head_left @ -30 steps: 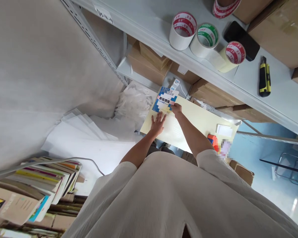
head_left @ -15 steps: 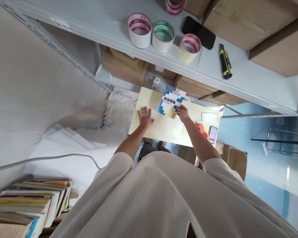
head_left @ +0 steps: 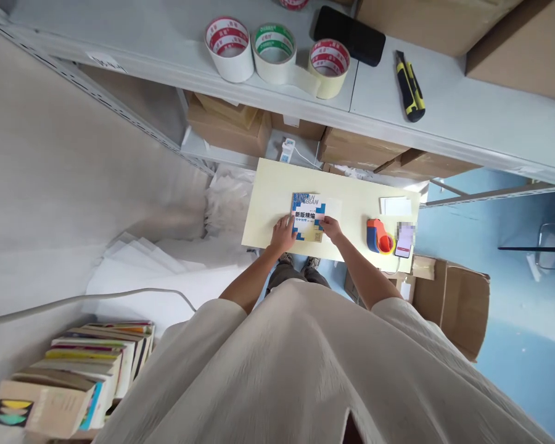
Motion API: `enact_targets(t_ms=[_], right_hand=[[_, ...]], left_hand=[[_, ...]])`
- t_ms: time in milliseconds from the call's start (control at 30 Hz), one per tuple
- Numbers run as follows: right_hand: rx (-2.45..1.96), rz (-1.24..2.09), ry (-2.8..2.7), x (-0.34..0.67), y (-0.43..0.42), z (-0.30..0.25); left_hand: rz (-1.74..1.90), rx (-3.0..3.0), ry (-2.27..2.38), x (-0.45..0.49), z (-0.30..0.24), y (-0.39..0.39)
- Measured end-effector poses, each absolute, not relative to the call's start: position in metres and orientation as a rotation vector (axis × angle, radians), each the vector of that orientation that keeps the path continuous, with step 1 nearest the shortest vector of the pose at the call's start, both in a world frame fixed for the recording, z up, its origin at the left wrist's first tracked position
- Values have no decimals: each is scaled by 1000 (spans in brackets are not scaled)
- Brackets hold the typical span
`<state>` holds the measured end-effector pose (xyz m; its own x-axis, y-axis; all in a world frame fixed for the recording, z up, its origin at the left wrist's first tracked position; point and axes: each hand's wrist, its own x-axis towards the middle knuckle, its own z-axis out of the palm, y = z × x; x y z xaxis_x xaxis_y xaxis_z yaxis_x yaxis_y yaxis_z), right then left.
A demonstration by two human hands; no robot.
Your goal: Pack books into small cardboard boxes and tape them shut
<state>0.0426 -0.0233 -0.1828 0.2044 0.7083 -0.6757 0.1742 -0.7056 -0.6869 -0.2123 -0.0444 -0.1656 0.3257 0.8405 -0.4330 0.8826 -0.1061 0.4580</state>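
Observation:
A blue-and-white book (head_left: pixel 306 211) lies on a pale yellow table (head_left: pixel 268 191) below me. My left hand (head_left: pixel 283 235) rests at the book's left lower corner, fingers against its edge. My right hand (head_left: pixel 330 227) grips the book's right lower edge, with a white slip of paper (head_left: pixel 330 206) lying just above it on the book's right side. Both forearms reach down from my cream-coloured top.
An orange tape dispenser (head_left: pixel 379 237), a phone (head_left: pixel 403 237) and white cards (head_left: pixel 395 205) sit on the table's right. Above, a grey shelf (head_left: pixel 467 123) carries three tape rolls (head_left: pixel 272 52), a black phone (head_left: pixel 349 35) and a yellow utility knife (head_left: pixel 409 86). Stacked books (head_left: pixel 78 370) lie lower left; cardboard boxes (head_left: pixel 457 302) right.
The book has come toward me to the table's middle and turned square. My left hand went from flat on the bare table to the book's left edge.

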Motion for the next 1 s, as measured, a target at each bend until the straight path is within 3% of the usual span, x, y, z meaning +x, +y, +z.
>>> enact_targets(t_ms=[233, 433, 800, 1000], right_hand=[[-2252, 1203, -1084, 49, -37, -181], [-2500, 936, -811, 71, -48, -179], [-2511, 1121, -662, 82, -48, -165], [-2440, 1146, -903, 85, -47, -157]], left_hand=[[-277, 2052, 1432, -214, -162, -47], [-318, 2088, 1421, -214, -157, -45], [-360, 2093, 1457, -209, -153, -43], [-351, 2074, 1455, -208, -149, -42]])
